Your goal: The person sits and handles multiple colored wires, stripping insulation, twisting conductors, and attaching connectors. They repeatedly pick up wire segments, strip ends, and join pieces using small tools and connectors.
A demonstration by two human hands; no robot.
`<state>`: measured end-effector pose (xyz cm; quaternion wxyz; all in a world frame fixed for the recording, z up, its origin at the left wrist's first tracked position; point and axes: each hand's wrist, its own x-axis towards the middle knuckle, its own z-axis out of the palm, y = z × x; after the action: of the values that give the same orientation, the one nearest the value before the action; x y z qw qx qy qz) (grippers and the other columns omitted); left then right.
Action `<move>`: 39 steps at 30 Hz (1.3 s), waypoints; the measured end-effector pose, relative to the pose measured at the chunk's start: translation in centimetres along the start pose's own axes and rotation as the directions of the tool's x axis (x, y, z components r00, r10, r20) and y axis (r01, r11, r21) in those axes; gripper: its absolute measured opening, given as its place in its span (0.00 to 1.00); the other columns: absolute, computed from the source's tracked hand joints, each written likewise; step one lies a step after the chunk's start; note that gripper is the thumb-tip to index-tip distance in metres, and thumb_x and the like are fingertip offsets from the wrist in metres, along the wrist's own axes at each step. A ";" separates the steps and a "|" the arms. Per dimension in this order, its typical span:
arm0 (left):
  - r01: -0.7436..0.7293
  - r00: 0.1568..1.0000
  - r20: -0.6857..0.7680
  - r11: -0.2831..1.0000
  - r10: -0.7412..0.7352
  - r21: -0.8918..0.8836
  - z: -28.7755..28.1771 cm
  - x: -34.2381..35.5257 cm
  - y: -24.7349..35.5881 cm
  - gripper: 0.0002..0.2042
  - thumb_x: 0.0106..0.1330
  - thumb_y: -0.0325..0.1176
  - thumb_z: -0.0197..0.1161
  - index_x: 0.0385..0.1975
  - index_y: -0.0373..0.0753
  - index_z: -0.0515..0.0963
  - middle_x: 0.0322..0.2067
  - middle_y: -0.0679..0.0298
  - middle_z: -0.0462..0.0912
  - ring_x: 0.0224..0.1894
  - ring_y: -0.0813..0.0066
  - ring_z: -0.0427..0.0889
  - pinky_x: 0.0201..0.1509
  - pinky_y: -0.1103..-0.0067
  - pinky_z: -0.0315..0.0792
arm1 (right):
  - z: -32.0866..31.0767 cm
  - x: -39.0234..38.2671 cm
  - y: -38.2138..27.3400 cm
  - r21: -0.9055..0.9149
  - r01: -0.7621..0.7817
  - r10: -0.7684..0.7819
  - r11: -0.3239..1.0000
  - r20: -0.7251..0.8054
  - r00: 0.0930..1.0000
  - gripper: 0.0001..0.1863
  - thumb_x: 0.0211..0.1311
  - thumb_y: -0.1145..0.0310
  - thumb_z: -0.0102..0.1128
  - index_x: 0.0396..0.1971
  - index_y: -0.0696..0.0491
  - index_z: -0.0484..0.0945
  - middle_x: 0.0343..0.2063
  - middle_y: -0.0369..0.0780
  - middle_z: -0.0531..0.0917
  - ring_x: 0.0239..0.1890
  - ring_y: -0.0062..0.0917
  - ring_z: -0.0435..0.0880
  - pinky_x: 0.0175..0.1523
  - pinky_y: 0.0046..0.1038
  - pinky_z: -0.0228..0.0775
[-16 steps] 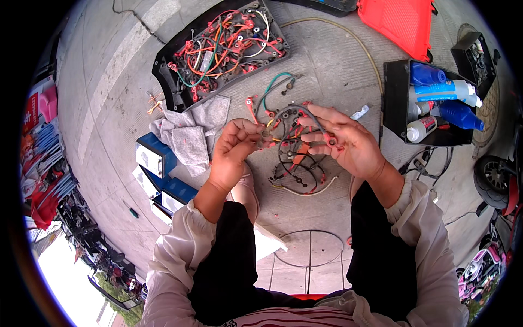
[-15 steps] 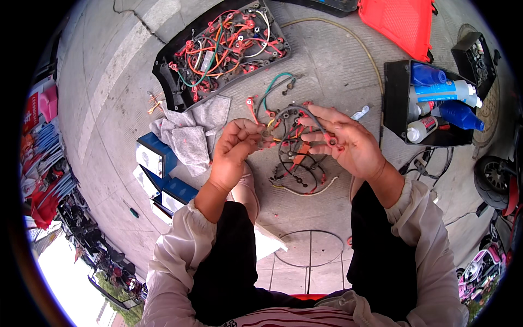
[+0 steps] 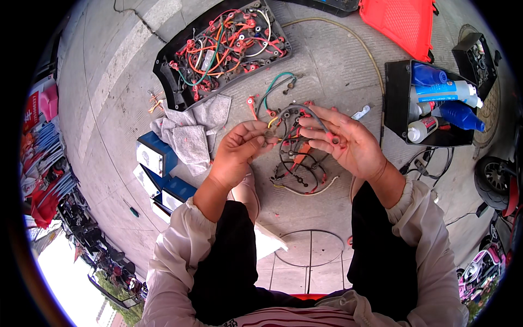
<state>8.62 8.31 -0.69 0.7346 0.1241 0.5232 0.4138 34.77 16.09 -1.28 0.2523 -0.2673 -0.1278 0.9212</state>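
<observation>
A short grey cable point(image 3: 298, 106) arches between my hands over the ground. My left hand point(image 3: 237, 153) is closed in a pinch on its left end, where a ring terminal shows between thumb and fingertips. The cable's other end, a red-sleeved terminal point(image 3: 334, 140), lies against the fingers of my right hand point(image 3: 359, 147), which are stretched out and apart. Below and behind the hands, a loose heap of black, red and yellow cables point(image 3: 297, 177) rests on the pavement, partly covered by my fingers. A green cable point(image 3: 267, 92) lies just beyond it.
A black tray point(image 3: 163, 82) full of tangled cables stands at the far left. Near it are a grey cloth point(image 3: 185, 143) and blue-and-white boxes point(image 3: 177, 192). On the right is a black bin point(image 3: 396, 103) with bottles, near an orange-red case lid point(image 3: 397, 24). A hose point(image 3: 362, 43) curves behind.
My left hand has shifted slightly right, and the cable's arch has moved a little with it. My right hand stays nearly in place, fingers still spread.
</observation>
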 end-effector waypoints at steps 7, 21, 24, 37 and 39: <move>0.072 0.997 -0.037 0.996 -0.074 -0.052 -0.2 0.1 -0.1 0.13 0.69 0.22 0.51 0.52 0.32 0.71 0.47 0.59 0.79 0.52 0.67 0.81 0.54 0.79 0.78 | 0.1 -0.2 -0.3 -0.004 0.035 -0.035 0.999 -0.019 0.999 0.27 0.67 0.73 0.41 0.66 0.62 0.56 0.61 0.52 0.68 0.65 0.38 0.67 0.67 0.33 0.60; 0.126 0.989 -0.072 0.991 -0.128 -0.032 0.0 0.2 -0.1 0.11 0.69 0.22 0.53 0.50 0.32 0.72 0.41 0.59 0.82 0.46 0.70 0.83 0.50 0.79 0.80 | 0.6 -0.4 -0.3 -0.058 0.026 -0.026 0.998 0.001 1.000 0.28 0.69 0.74 0.45 0.67 0.62 0.55 0.62 0.50 0.68 0.67 0.36 0.65 0.67 0.33 0.61; 0.178 0.974 -0.148 0.983 -0.169 0.048 0.5 0.2 -0.3 0.09 0.68 0.23 0.54 0.47 0.34 0.74 0.39 0.60 0.82 0.41 0.73 0.83 0.47 0.79 0.80 | 1.2 -0.5 -0.2 -0.148 0.023 -0.017 0.989 0.044 0.999 0.29 0.68 0.76 0.46 0.68 0.60 0.55 0.62 0.48 0.68 0.66 0.35 0.66 0.66 0.33 0.62; -0.238 0.953 -0.100 0.909 0.287 0.343 0.3 -0.1 -0.1 0.08 0.70 0.23 0.51 0.47 0.35 0.68 0.30 0.61 0.77 0.28 0.79 0.76 0.34 0.82 0.73 | 4.0 -1.0 1.3 -0.826 0.173 0.235 0.536 0.343 0.909 0.34 0.56 0.88 0.42 0.64 0.48 0.67 0.44 0.39 0.75 0.39 0.21 0.75 0.47 0.23 0.70; -0.326 0.926 -0.070 0.881 0.370 0.342 1.4 -0.3 0.2 0.10 0.71 0.23 0.48 0.50 0.35 0.64 0.32 0.60 0.77 0.31 0.78 0.76 0.38 0.81 0.74 | 3.9 -0.9 1.4 -0.861 0.342 0.157 0.376 0.423 0.893 0.37 0.52 0.88 0.46 0.63 0.44 0.68 0.40 0.40 0.75 0.39 0.28 0.76 0.47 0.27 0.70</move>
<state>9.68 8.52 0.20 0.5810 0.3071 0.6011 0.4548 32.71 14.07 1.80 0.0775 -0.1394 -0.6860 0.7099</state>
